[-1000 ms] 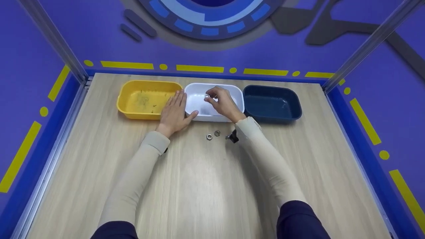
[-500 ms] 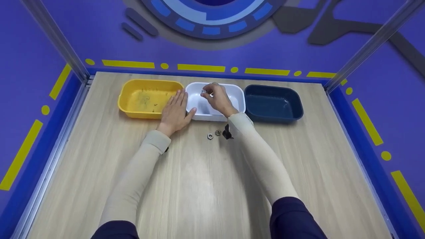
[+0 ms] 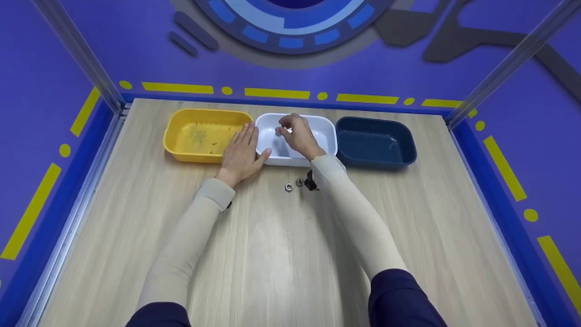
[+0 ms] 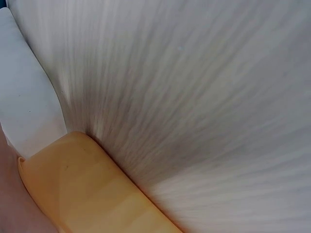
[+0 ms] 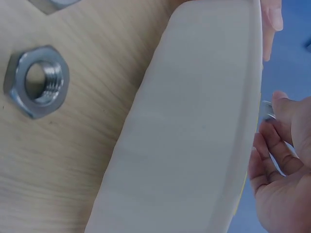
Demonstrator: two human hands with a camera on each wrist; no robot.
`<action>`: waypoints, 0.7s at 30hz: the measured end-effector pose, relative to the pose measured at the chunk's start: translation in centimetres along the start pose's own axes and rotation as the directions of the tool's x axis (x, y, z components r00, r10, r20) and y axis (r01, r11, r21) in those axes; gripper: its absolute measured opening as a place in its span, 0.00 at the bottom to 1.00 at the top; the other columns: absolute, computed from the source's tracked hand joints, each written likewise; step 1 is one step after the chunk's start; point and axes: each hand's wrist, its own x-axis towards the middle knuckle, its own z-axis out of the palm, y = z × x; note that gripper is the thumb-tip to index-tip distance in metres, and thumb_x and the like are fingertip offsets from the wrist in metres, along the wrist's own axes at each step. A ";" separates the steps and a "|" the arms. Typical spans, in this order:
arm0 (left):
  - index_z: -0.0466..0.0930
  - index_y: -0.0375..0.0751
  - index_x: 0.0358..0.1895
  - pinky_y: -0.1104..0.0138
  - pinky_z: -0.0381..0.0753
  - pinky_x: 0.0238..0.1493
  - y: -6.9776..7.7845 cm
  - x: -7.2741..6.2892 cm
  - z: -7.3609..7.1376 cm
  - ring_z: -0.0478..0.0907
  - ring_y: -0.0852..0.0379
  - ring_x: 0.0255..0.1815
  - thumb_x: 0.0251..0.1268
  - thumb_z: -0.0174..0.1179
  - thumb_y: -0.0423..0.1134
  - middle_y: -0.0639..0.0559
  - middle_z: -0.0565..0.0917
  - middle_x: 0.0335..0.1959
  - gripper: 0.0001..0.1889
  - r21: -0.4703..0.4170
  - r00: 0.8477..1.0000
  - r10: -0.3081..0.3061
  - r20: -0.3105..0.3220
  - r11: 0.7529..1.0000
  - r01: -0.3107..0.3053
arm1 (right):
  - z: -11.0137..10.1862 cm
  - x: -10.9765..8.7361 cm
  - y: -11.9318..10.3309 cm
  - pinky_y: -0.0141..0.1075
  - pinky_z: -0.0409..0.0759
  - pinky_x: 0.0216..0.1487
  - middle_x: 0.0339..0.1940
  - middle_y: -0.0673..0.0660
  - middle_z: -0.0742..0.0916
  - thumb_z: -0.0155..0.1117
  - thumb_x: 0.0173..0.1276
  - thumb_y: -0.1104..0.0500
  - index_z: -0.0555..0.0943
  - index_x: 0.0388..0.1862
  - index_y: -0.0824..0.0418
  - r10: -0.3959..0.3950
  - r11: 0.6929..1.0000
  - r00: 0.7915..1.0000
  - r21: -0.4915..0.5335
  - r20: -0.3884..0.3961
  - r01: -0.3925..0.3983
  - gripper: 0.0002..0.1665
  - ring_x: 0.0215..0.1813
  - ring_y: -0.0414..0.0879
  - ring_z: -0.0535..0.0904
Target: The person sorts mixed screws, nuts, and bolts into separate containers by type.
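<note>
My left hand (image 3: 241, 154) lies with straight fingers over the seam where the yellow bin (image 3: 181, 156) meets the white bin (image 3: 290, 161). Above the white bin, my right hand (image 3: 299, 136) has its thumb and forefinger bent toward each other. The right wrist view shows a metal nut (image 5: 268, 110) between those fingertips, partly hidden behind the bin's rim. On the table in front of the white bin lie a hex nut (image 3: 289, 187) and a second nut (image 3: 299, 182), close together.
A dark blue bin (image 3: 376, 163) stands against the white one's right side. Small dark bits lie in the yellow bin. Beside the nuts a black strap piece (image 3: 311, 181) shows at the right wrist. Blue panels (image 3: 281, 68) enclose the table (image 3: 268, 254).
The right hand moved slightly left and away from me over the white bin with the nut, then stayed there. The left hand keeps its place.
</note>
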 end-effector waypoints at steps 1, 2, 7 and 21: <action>0.44 0.31 0.87 0.50 0.45 0.91 0.0 0.0 0.0 0.41 0.42 0.91 0.84 0.34 0.67 0.37 0.45 0.90 0.47 0.003 1.000 0.000 0.001 1.000 0.000 | 0.0 0.0 0.0 0.43 0.87 0.58 0.52 0.64 0.89 0.69 0.78 0.60 0.86 0.58 0.71 0.006 1.000 1.000 -0.001 0.003 -0.006 0.17 0.54 0.54 0.86; 0.44 0.31 0.87 0.50 0.45 0.91 0.0 0.1 0.0 0.41 0.42 0.91 0.84 0.34 0.67 0.37 0.45 0.90 0.47 0.005 1.000 -0.001 0.002 1.000 0.001 | -0.1 0.0 0.1 0.43 0.86 0.59 0.52 0.64 0.89 0.69 0.79 0.59 0.86 0.59 0.70 0.013 1.000 1.000 -0.004 0.007 -0.013 0.18 0.54 0.54 0.86; 0.44 0.32 0.87 0.51 0.45 0.91 0.0 0.1 0.1 0.40 0.42 0.91 0.84 0.33 0.68 0.37 0.45 0.90 0.47 0.013 1.000 -0.004 0.008 1.000 0.004 | -0.3 -0.1 0.1 0.42 0.86 0.61 0.54 0.63 0.89 0.68 0.79 0.58 0.85 0.60 0.70 0.025 1.000 1.000 -0.004 0.018 -0.025 0.19 0.56 0.54 0.86; 0.43 0.33 0.87 0.51 0.44 0.91 0.0 0.0 0.1 0.40 0.43 0.91 0.83 0.34 0.68 0.39 0.44 0.90 0.47 -0.017 1.000 -0.014 0.002 1.000 0.014 | -1.1 -1.3 0.1 0.47 0.86 0.61 0.51 0.65 0.89 0.69 0.78 0.57 0.86 0.58 0.72 -0.064 0.998 0.998 0.012 -0.003 0.064 0.20 0.54 0.58 0.86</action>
